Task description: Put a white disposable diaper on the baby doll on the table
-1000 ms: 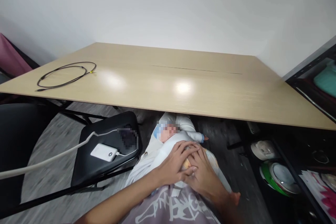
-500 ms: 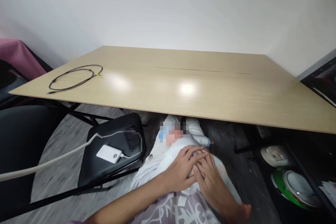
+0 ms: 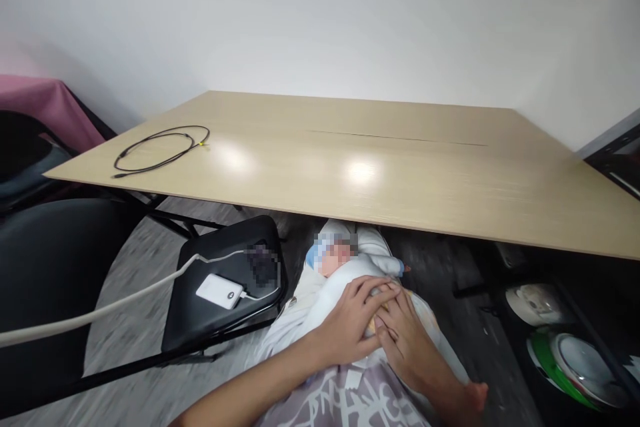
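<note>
What looks like a baby doll [image 3: 345,277] in white clothes with a pale blue cap lies along my lap, head toward the table. A small hand [image 3: 407,269] of it sticks out at the right, and a bare foot [image 3: 479,395] shows beside my right forearm. My left hand [image 3: 353,320] lies flat over the doll's body, its fingers stretched out. Against it rests my right hand [image 3: 407,340], also on the body, with the fingers of both hands overlapping. Neither hand grips anything. The doll's face is blurred out.
A wooden table [image 3: 430,193] spans the view ahead, bearing a looped black cable [image 3: 160,163]. On a black folding chair [image 3: 185,327] at left lie a white power bank [image 3: 219,291] and a blurred dark device [image 3: 263,265], with cables. Round items, one green-rimmed [image 3: 545,363], stand at lower right.
The view has shifted slightly, so the table, chair and cable sit a little further right. Both hands keep the same place on the doll.
</note>
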Motion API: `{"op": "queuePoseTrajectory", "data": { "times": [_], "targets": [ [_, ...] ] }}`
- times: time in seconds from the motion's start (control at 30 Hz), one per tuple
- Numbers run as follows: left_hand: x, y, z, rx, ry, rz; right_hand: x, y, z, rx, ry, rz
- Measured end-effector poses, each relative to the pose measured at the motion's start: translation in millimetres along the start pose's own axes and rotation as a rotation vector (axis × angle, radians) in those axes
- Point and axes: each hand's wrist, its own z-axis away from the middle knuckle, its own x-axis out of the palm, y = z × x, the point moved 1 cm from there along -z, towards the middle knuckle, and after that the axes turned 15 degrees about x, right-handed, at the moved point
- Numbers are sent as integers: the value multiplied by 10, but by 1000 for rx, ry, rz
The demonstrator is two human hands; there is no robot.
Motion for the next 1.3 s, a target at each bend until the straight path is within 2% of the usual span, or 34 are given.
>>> {"op": "queuePoseTrajectory", "data": {
  "times": [0.3, 0.53, 0.67, 0.83, 1.13, 1.3],
  "targets": [
    [104, 50, -65, 11, -42, 13, 52, 141, 169, 17, 105, 29],
    [72, -18, -53, 3, -62, 15, 151, 138, 157, 94, 42, -48],
    [64, -19, -52, 12, -84, -3, 208, 145, 178, 105, 86, -46],
    [93, -11, -62, 24, -75, -9, 162, 135, 182, 63, 157, 10],
    [89, -45, -62, -5, -120, 2, 226, 173, 163, 68, 173, 7],
    [112, -21, 29, -36, -80, 13, 103, 188, 138, 19, 160, -21]
  ]
}}
